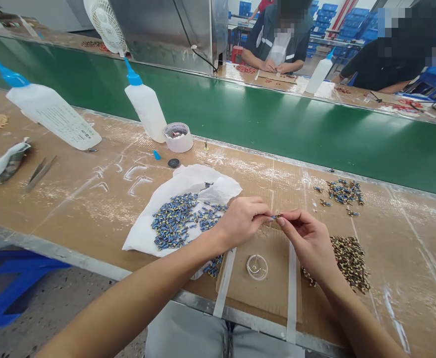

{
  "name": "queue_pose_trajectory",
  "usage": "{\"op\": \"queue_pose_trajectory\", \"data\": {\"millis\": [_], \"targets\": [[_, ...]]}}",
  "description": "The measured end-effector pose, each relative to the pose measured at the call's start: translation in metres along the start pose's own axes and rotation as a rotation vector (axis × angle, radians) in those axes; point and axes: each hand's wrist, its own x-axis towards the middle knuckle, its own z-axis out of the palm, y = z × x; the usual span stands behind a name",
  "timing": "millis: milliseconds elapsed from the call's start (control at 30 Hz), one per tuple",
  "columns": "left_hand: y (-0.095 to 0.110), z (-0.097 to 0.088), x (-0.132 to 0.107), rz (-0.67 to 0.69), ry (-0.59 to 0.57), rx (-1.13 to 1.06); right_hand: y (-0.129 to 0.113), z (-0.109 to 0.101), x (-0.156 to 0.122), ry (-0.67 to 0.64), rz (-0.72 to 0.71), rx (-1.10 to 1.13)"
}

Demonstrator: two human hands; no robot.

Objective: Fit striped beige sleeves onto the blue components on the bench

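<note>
My left hand (245, 219) and my right hand (309, 241) meet fingertip to fingertip over a taped cardboard pad (270, 293). Pinched between them is a small blue part with a darker end (276, 217); the fingers hide much of it. Left of my hands, a pile of small blue-and-yellow parts (171, 221) lies on a white sheet (139, 236). Beneath my right hand and beyond it spreads a pile of small brown-and-gold parts (350, 263). Farther back sits a small heap of blue-and-gold pieces (347, 191). A shallow clear cup (257, 267) rests on the pad.
Two white bottles with blue nozzles, one leaning (57, 114) and one nearer the middle (145, 107), stand by a tape roll (180, 139). Tweezers (42, 174) lie left. Past the green belt (240, 119), two people sit at another bench.
</note>
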Motion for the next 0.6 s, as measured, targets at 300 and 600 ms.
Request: {"op": "queue_pose_trajectory", "data": {"millis": [300,600], "targets": [[0.0011,0.001,-0.0007,0.048,0.01,0.023,0.0005,0.0011,0.0,-0.024,-0.051,0.003],[0.0032,0.0022,-0.002,0.036,-0.073,0.113,0.0039,0.0052,-0.004,-0.06,-0.108,-0.093]]}}
